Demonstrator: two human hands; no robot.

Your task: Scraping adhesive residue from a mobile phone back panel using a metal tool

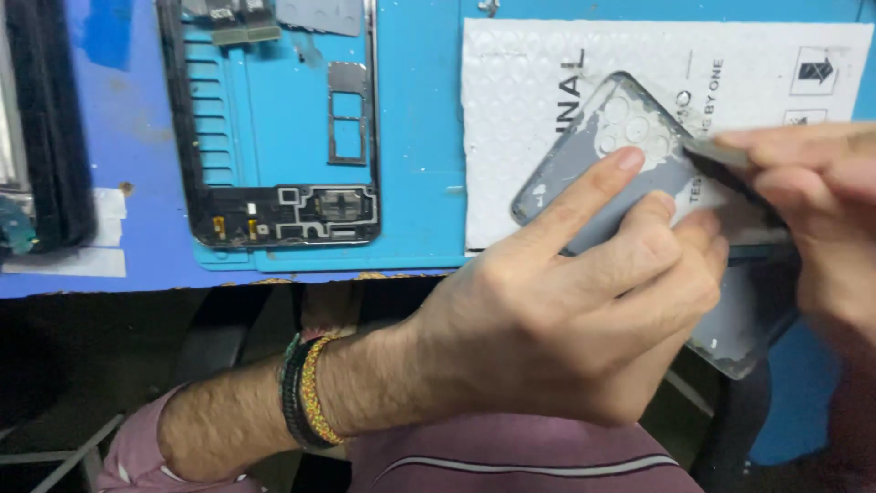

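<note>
Under the left hand (584, 310): lying flat, grey translucent phone back cover (593, 160), glossy plastic, rounded corners, cluster of round camera cut-outs near its far end. Pressing down on it with extended index and middle fingertips, remaining fingers curled in, thumb tucked beneath; near corner of cover jutting out past the knuckles, over the bench edge. Wearing braided wristbands (306, 393), dark and multicoloured, on that wrist, pink sleeve behind.

At the right hand (821, 219): pinching closed on a thin dark flat tool (721, 153), tip touching the cover's right edge just beside the cut-outs; blurred, so exact shape not showing.

Beneath the cover, beyond the fingertips: lying white bubble-textured padded envelope (511, 110), dimpled surface, printed in black. Partly hiding its lower half, both hands and the cover.

Left of the left hand, well apart: resting on a blue mat (411, 137), black phone frame (274, 128), rectangular, open middle, small metal parts and gold contacts along its near end. Farther left, at the view's edge: sitting dark device (46, 137), cut off, with white tape strips (91, 246) beside it.
</note>
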